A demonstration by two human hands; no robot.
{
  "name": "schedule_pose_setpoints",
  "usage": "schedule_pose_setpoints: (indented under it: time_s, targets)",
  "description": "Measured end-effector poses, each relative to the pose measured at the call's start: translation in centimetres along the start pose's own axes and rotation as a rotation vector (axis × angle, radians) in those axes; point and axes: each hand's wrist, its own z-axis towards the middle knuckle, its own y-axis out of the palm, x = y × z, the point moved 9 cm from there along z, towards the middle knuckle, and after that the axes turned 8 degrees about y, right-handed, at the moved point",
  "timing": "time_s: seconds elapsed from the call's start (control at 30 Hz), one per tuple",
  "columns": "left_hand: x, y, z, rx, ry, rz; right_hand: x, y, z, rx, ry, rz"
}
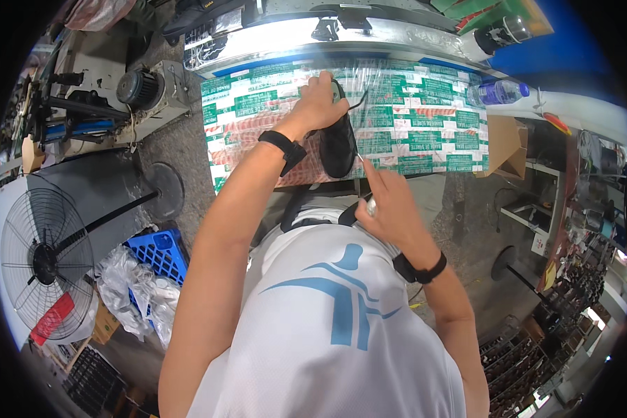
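Observation:
A black shoe lies on the work table, its rounded toe toward me and a dark lace loose at its right. My left hand is closed on the shoe's far end. My right hand grips a thin metal tool with a pale handle, its narrow tip touching or nearly touching the shoe's right edge near the toe. Exactly what kind of tool it is cannot be made out. Patterned green, white and red tape and clear film cover the table.
A metal rail runs along the table's far side. At the right lie a purple-labelled bottle and a cardboard box. To the left stand a motor, a round fan and a blue crate with clear plastic bags.

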Motion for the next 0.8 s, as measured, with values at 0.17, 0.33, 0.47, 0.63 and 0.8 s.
schedule_pose_setpoints:
  time_s: [0.17, 0.33, 0.47, 0.63, 0.8]
  targets:
    - [0.0, -0.1, -0.1, 0.0, 0.035, -0.014, 0.8, 0.0, -2.2, -0.025, 0.047, 0.074]
    - [-0.5, -0.2, 0.1, -0.044, 0.039, -0.102, 0.9, 1.6, 2.2, 0.091, 0.012, 0.266]
    - [-0.1, 0.0, 0.1, -0.006, 0.103, -0.123, 1.5, 3.3, 5.0, 0.129, 0.006, 0.205]
    - [-0.1, 0.0, -0.5, 0.01, 0.085, -0.043, 1.2, 3.8, 4.7, 0.113, -0.048, 0.169]
    - [0.4, -0.3, -0.2, 0.041, 0.078, -0.019, -0.1, 4.3, 5.8, 0.093, -0.033, 0.201]
